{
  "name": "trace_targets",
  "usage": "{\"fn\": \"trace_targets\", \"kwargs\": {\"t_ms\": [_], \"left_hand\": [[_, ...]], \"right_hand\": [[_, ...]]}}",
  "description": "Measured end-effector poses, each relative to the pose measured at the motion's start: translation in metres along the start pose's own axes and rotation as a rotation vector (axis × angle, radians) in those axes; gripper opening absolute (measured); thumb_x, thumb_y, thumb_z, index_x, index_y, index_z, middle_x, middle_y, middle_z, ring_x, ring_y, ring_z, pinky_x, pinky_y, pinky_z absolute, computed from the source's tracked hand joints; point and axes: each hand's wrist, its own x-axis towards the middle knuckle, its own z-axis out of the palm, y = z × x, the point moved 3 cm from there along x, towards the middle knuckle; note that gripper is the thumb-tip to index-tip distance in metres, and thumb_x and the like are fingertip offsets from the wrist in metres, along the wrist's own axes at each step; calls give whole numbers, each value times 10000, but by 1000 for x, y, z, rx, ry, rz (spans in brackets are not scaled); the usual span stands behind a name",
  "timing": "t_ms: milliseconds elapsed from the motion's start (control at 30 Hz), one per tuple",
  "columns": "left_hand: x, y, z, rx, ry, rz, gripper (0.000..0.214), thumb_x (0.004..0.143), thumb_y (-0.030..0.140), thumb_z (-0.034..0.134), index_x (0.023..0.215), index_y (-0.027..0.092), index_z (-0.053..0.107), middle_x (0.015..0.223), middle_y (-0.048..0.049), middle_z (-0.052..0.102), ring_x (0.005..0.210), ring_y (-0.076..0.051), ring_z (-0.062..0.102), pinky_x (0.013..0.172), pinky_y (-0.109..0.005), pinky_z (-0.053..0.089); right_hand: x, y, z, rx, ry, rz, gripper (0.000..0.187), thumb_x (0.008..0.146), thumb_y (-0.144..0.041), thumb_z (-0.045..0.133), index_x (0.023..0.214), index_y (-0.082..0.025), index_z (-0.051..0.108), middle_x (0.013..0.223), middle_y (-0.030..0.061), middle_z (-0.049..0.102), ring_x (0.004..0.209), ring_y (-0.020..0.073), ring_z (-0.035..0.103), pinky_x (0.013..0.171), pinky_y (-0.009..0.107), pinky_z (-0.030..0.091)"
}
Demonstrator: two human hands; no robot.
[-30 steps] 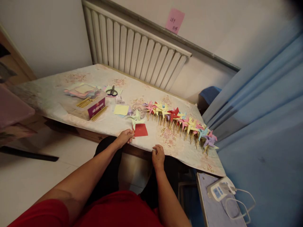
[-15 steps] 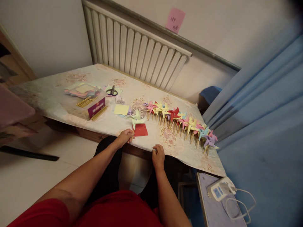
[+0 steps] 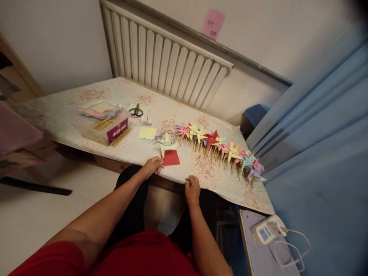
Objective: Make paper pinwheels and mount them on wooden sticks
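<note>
The worktop (image 3: 178, 115) was dimly, softly lit; the curtain (image 3: 316, 153) was blurred, the view's far right corner darkened.

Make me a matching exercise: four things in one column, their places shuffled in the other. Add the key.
Things:
1. Pale green pinwheel
2. Scissors
3. Red paper square
4. Pink note

Places:
A. On the wall, higher than the radiator
B. On the tablecloth, near the left hand
C. Held in the left hand
D. On paper sheets

Pairs: 1-C, 2-D, 3-B, 4-A
</note>
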Motion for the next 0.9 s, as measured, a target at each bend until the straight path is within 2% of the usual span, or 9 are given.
{"fn": "trace_targets", "kwargs": {"t_ms": [400,900], "left_hand": [[-1,2,1,-5,7,-2,230,811,353,657,729,168,547,478,28,555,382,-73,404,419,-204,288],[0,0,0,3,9,-11,197,820,318,638,727,170,547,484,25,562,376,-74,402,414,-210,283]], "right_hand": [[0,1,1,8,6,-8,230,784,-147,476,868,-186,686,1136,139,650,1041,240,628,947,378,499],[0,4,2,20,10,-12,227,780,-137,482,865,-191,687,1133,131,651,989,229,625,907,367,507]]}}
